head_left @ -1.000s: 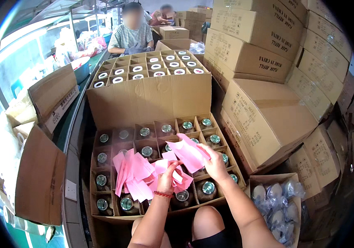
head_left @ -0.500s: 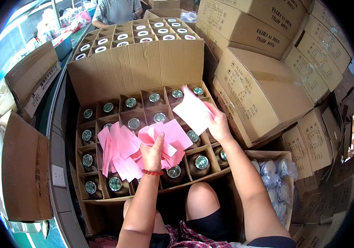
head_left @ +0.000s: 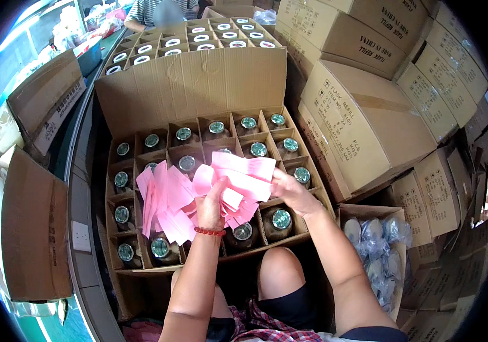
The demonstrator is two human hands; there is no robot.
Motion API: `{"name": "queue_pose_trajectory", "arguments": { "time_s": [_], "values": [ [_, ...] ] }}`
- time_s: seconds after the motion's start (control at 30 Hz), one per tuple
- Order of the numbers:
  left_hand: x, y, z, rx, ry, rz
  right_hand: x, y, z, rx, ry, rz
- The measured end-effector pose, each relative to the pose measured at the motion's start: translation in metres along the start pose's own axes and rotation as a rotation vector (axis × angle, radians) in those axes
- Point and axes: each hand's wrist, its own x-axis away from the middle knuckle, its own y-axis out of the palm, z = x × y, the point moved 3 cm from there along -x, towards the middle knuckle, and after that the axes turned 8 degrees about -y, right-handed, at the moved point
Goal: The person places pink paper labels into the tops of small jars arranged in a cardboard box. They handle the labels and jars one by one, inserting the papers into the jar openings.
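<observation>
My left hand [head_left: 211,211], with a red bead bracelet at the wrist, is closed on a fanned bunch of pink paper slips [head_left: 172,191] above the middle of an open carton [head_left: 192,80]. To its right, my right hand [head_left: 294,192] pinches the right end of a pink paper slip [head_left: 249,167], whose left part overlaps the bunch. Cardboard dividers split the carton into cells. Glass flask refills [head_left: 281,220] with silvery-green round tops stand upright in them. The papers and my hands cover several cells.
Behind stands another divided carton [head_left: 207,37] with white-ringed tops. Closed cartons [head_left: 363,114] are stacked at right. Near my right forearm, a box [head_left: 400,268] holds plastic-wrapped round parts [head_left: 375,242]. Open cardboard flaps [head_left: 34,228] rise at left; a person [head_left: 141,14] sits at the far end.
My right hand has moved left and down, bringing its pink slip from the carton's far right to the bunch in my left hand. The left hand stays nearly in place.
</observation>
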Motion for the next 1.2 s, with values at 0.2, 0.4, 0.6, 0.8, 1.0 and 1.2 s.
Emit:
{"name": "queue_pose_trajectory", "arguments": {
  "time_s": [0.2,0.4,0.6,0.8,1.0,1.2],
  "values": [
    [0.004,0.001,-0.005,-0.108,0.024,0.037,0.009,-0.012,0.025,0.177,0.049,0.237],
    [0.008,0.012,0.005,-0.554,0.068,-0.291,0.022,-0.036,0.004,-0.057,0.344,0.232],
    [0.015,0.011,-0.007,-0.234,-0.112,-0.248,0.032,-0.034,-0.019,0.061,0.380,0.098],
    [0.010,0.007,-0.012,0.295,-0.353,-0.291,0.028,-0.038,-0.037,-0.100,0.266,-0.160],
    [-0.006,0.039,-0.010,0.121,-0.528,-0.169,-0.005,-0.053,-0.040,0.332,0.062,0.064],
    [-0.027,0.020,-0.016,0.105,-0.292,-0.104,-0.093,-0.159,-0.042,1.409,-0.311,0.277]
  ]
}}
